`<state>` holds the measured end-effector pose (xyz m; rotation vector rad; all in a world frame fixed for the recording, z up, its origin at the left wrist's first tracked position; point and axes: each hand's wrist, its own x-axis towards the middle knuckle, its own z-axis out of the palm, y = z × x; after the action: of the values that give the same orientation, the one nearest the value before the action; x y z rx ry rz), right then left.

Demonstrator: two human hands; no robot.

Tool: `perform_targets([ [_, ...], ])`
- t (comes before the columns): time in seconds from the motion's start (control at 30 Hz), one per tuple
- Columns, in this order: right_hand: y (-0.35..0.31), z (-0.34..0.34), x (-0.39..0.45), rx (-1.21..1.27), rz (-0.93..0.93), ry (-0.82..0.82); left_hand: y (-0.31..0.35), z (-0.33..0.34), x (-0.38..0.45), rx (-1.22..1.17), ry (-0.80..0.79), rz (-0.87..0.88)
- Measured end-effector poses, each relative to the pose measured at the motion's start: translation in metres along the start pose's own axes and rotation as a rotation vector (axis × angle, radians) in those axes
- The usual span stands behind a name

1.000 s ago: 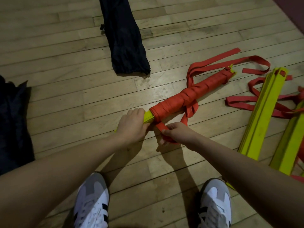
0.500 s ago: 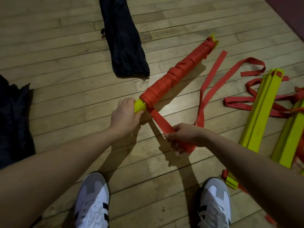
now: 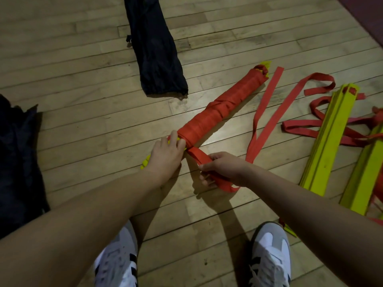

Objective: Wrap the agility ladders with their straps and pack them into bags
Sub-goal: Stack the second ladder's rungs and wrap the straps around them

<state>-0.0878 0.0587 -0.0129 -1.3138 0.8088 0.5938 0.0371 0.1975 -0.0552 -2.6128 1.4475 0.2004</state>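
Note:
A bundle of yellow ladder rungs wound in red strap (image 3: 219,109) lies slanted across the wooden floor. My left hand (image 3: 165,156) grips its near yellow end. My right hand (image 3: 222,168) holds the loose red strap (image 3: 267,121) just below the bundle; the strap runs from the wound end through my fingers and loops away to the upper right. A long dark bag (image 3: 154,48) lies flat beyond the bundle. Two unwrapped stacks of yellow rungs (image 3: 329,137) with tangled red straps lie at the right.
A second dark bag (image 3: 16,158) is heaped at the left edge. My two white and grey shoes (image 3: 118,264) stand at the bottom. A dark red floor area (image 3: 366,17) fills the top right corner.
The bundle's far end swung up off the floor and came back down. My right hand pulled the strap out, then drew closer to the bundle's near end.

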Motion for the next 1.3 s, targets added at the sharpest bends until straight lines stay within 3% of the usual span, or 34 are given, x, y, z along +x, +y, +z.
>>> perform_targets([
  [0.17,0.013,0.003,-0.001,-0.026,-0.015,0.069,0.011,0.003,-0.02,-0.162,-0.052,0.117],
  [0.3,0.012,0.002,-0.003,-0.05,-0.006,0.072,0.018,-0.003,-0.032,-0.446,-0.029,-0.173],
  [0.43,0.009,0.001,-0.004,-0.062,0.004,0.064,0.013,-0.014,-0.015,-0.375,-0.144,-0.257],
  [0.6,-0.001,0.005,-0.008,-0.226,-0.005,-0.012,0.004,-0.023,0.001,-0.298,-0.145,-0.303],
  [0.9,-0.003,0.002,-0.002,-0.086,0.03,0.026,0.003,-0.017,0.013,-0.072,-0.057,-0.223],
  [1.03,0.007,0.007,-0.001,-0.004,0.001,0.111,0.012,-0.01,-0.006,0.054,0.057,-0.059],
  [1.17,0.012,0.005,-0.001,0.104,-0.044,0.172,0.013,0.004,-0.034,-0.245,-0.05,0.084],
  [1.3,0.019,0.004,0.0,0.015,0.003,0.182,0.026,0.003,-0.042,-0.292,-0.143,0.031],
])
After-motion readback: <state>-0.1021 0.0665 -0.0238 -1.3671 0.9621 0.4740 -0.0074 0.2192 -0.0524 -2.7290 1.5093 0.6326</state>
